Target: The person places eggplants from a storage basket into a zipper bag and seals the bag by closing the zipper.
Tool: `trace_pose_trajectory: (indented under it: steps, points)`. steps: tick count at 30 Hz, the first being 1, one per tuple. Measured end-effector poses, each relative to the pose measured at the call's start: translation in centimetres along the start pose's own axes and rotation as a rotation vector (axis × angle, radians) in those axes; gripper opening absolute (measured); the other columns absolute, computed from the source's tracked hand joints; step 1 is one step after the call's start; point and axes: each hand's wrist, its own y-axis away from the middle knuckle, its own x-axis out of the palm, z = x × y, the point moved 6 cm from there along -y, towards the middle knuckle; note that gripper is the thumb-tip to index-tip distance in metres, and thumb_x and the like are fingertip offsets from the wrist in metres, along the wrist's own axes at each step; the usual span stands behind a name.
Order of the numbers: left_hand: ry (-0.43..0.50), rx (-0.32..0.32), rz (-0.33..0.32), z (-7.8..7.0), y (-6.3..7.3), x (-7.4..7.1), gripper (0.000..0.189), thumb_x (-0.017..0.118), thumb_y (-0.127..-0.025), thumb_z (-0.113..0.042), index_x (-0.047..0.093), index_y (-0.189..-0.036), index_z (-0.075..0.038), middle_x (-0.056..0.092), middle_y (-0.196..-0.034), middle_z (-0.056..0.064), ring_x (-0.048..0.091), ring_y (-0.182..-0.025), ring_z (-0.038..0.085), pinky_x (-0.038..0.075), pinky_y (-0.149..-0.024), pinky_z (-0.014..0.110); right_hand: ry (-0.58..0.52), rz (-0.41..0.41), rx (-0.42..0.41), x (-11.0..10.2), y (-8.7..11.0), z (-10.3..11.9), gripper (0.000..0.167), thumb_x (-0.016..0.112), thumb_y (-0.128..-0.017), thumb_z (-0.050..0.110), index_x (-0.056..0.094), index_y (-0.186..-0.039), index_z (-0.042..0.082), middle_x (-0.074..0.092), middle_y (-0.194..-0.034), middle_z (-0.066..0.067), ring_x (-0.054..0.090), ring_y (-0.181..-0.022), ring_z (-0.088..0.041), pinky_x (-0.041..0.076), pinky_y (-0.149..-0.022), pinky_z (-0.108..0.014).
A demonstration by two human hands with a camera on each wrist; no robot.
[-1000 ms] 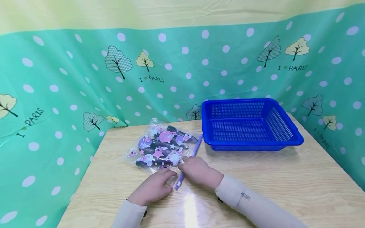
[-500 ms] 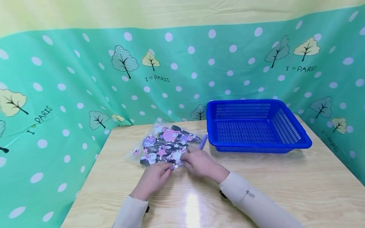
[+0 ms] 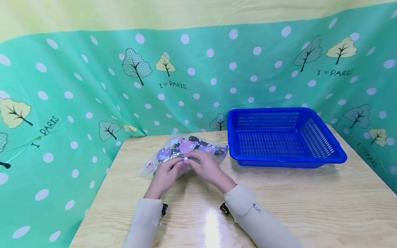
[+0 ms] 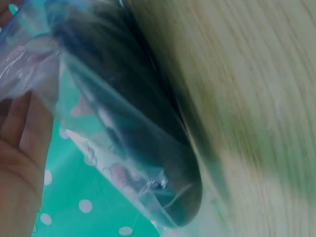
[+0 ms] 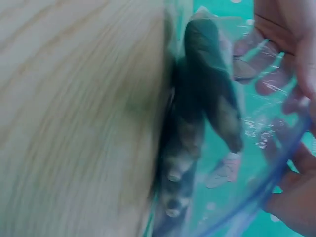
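A clear zip bag point(image 3: 164, 154) with pink and purple cartoon prints lies on the table. Several long dark green things point(image 5: 212, 74), rounded at the ends like cucumbers, are inside it. My left hand point(image 3: 165, 176) and right hand point(image 3: 207, 168) meet at the bag's near edge, lifted off the table. Between their fingertips they pinch the bag's purple zip strip point(image 5: 279, 173), around a small white piece point(image 3: 185, 158) on it. In the left wrist view, fingers point(image 4: 22, 121) show behind the clear plastic. The fingertips partly hide one another.
A blue plastic basket point(image 3: 285, 160) with slotted walls stands at the back right, just beside the bag's right corner. A green dotted curtain point(image 3: 198, 82) hangs behind and along both sides of the wooden table point(image 3: 263, 199).
Both hands have come together and lifted the bag's near edge up and away. The left hand, earlier by the strip's end, now pinches it. The basket has not been moved.
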Motion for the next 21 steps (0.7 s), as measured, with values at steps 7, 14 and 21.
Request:
trace_pose_trajectory:
  steps: [7, 14, 21]
  points:
    - [0.089, 0.109, -0.150, -0.8, -0.1, -0.2, 0.018, 0.061, -0.102, -0.015, 0.077, -0.107, -0.008, 0.075, -0.105, 0.005, 0.071, -0.096, 0.020, 0.057, -0.084, 0.037, -0.105, -0.181, -0.148, 0.2, -0.1, 0.3, 0.019, 0.070, -0.095, 0.013, 0.076, -0.113, 0.009, 0.072, -0.113, -0.003, 0.065, -0.108, -0.019, 0.049, -0.095, -0.038]
    - [0.119, 0.256, -0.255, -1.5, 0.2, -0.3, 0.013, 0.064, -0.097, -0.002, 0.077, -0.096, -0.003, 0.074, -0.084, 0.006, 0.068, -0.070, 0.020, 0.053, -0.063, 0.023, -0.130, -0.246, -0.271, 0.5, -0.4, 0.6, 0.012, 0.070, -0.094, 0.008, 0.076, -0.104, 0.008, 0.072, -0.106, -0.003, 0.064, -0.104, -0.019, 0.048, -0.094, -0.034]
    - [0.158, 0.256, -0.281, -1.4, 0.0, 0.4, 0.014, 0.063, -0.097, 0.000, 0.077, -0.095, -0.001, 0.074, -0.083, 0.009, 0.068, -0.070, 0.022, 0.054, -0.064, 0.021, -0.085, -0.286, -0.264, 0.6, -0.3, -0.3, 0.009, 0.071, -0.091, 0.005, 0.075, -0.099, 0.007, 0.073, -0.100, -0.003, 0.066, -0.099, -0.021, 0.044, -0.101, -0.049]
